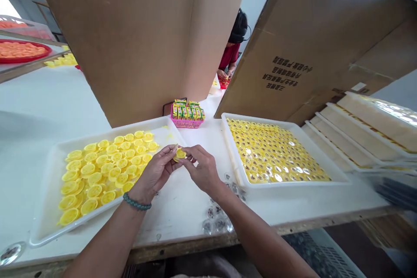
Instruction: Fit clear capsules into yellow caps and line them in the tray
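Two bare hands meet above the white tabletop, the left hand (158,169) and the right hand (205,169) both pinching one small, round yellow plastic piece (180,153) between narrowly closed fingertips. It lies between them, round face up; its long axis is hard to tell, as fingers cover the edges. Left of them, nearer the left hand, is a shallow white plastic tray (52,239) of similar yellow pieces (94,178). Loose clear round discs (220,222) lie near and right, partly hidden by the right forearm. Farther right stands another white tray (293,185) of filled yellow pieces (273,152). Brown cardboard (140,43) partly hides a co-worker (230,54) at the far side.
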Tool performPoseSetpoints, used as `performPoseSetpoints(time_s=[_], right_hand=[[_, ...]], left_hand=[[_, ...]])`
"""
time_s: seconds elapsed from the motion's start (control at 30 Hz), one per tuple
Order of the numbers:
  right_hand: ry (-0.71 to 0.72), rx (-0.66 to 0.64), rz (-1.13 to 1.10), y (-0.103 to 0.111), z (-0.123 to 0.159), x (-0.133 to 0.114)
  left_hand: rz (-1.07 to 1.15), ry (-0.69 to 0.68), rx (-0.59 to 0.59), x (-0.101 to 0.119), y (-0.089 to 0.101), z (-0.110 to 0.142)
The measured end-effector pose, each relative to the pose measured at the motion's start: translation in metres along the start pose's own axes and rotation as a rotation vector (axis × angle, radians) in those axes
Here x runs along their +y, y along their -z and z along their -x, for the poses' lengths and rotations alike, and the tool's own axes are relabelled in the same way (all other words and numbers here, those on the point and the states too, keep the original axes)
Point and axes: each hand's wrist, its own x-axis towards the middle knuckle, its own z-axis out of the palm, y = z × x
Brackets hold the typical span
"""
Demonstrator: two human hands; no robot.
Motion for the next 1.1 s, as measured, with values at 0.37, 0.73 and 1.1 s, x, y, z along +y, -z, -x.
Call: performPoseSetpoints(time_s=[0.37, 0.73, 1.1], right_hand=[[-0.037, -0.898, 0.759, -0.052, -0.074, 0.011], [-0.023, -0.859, 0.597, -0.046, -0.077, 0.023], [-0.063, -0.390, -0.112, -0.025, -0.078, 0.007]], left_hand=[[-0.042, -0.125, 0.166, 0.030, 0.023, -0.002], [-0.120, -0.066, 0.369, 0.027, 0.030, -0.007], [-0.198, -0.044, 0.371, 0.012, 0.033, -0.010]])
